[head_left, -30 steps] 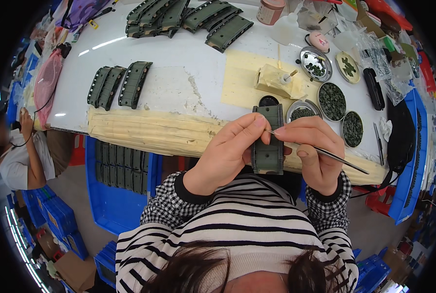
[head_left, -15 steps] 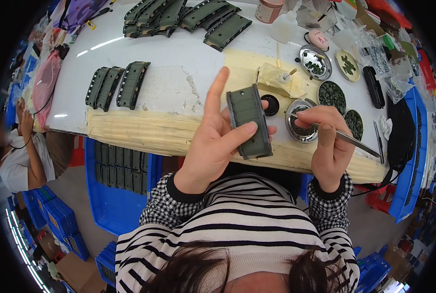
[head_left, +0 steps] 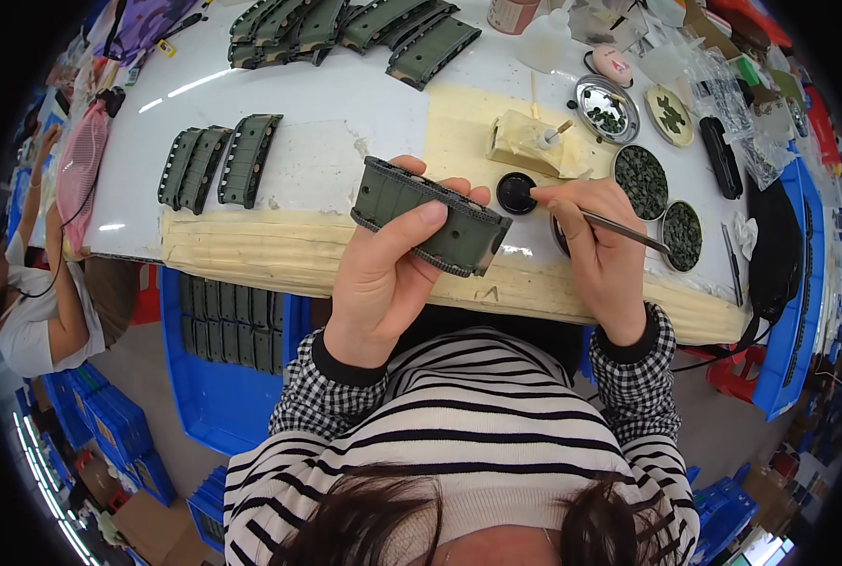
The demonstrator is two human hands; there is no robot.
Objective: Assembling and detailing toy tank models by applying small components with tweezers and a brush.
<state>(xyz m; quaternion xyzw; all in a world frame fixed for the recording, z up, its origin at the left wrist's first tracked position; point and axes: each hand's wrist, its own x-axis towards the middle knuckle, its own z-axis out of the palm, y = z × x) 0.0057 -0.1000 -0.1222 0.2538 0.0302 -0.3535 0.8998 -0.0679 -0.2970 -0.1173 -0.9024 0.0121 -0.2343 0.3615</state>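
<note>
My left hand (head_left: 376, 283) is closed round a dark green curved plastic part (head_left: 466, 234) with ridged long edges; the thumb presses on its face and the fingers lie behind it. The part is tilted, its right end lower. In my right hand (head_left: 602, 255) are metal tweezers (head_left: 633, 235), their tips at the rim of a small round black dish (head_left: 516, 193). What the tips hold, if anything, is too small to tell. Below the right hand, a metal bowl (head_left: 560, 236) is mostly hidden.
Several similar green parts (head_left: 294, 33) lie at the back, others (head_left: 248, 160) at the left. Bowls of dark green bits (head_left: 641, 179) stand right of a yellow-wrapped block (head_left: 520, 149). A blue crate (head_left: 214, 396) sits below the table edge. Another person (head_left: 49, 302) is at the left.
The green part has turned from nearly upright to slanting and moved left with my left hand, whose raised index finger now bends behind it. The tweezers have moved left from the metal bowl to the black dish.
</note>
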